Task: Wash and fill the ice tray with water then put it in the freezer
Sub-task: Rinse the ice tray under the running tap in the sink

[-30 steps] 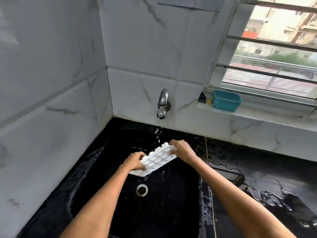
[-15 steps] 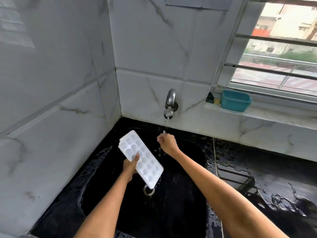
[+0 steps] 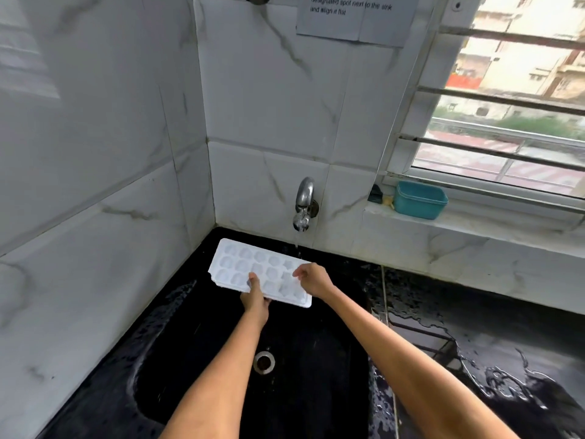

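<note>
A white plastic ice tray [image 3: 253, 270] with rows of rounded cups is held over the back edge of a black stone sink [image 3: 196, 350], cups facing up and its long side running across the basin. The left hand [image 3: 255, 300] grips the tray's near long edge, thumb pressed down on top among the cups and the other fingers curled underneath. The right hand [image 3: 311, 278] is at the tray's right end, fingers bent and pinching the top edge there, directly under a thin stream of water falling from a short chrome tap [image 3: 304, 202] fixed to the white marble-patterned wall tiles [image 3: 272, 99]. The tray's left end reaches toward the back left corner of the sink.

A round steel drain [image 3: 264, 361] sits in the basin floor, below the left forearm. The black counter [image 3: 493, 350] to the right of the sink is wet, with puddles near its right edge. On the window ledge at the counter's back stands a teal plastic tub [image 3: 420, 199], with a small dark object just beside its left side. A printed paper notice [image 3: 356, 17] is stuck high on the wall.
</note>
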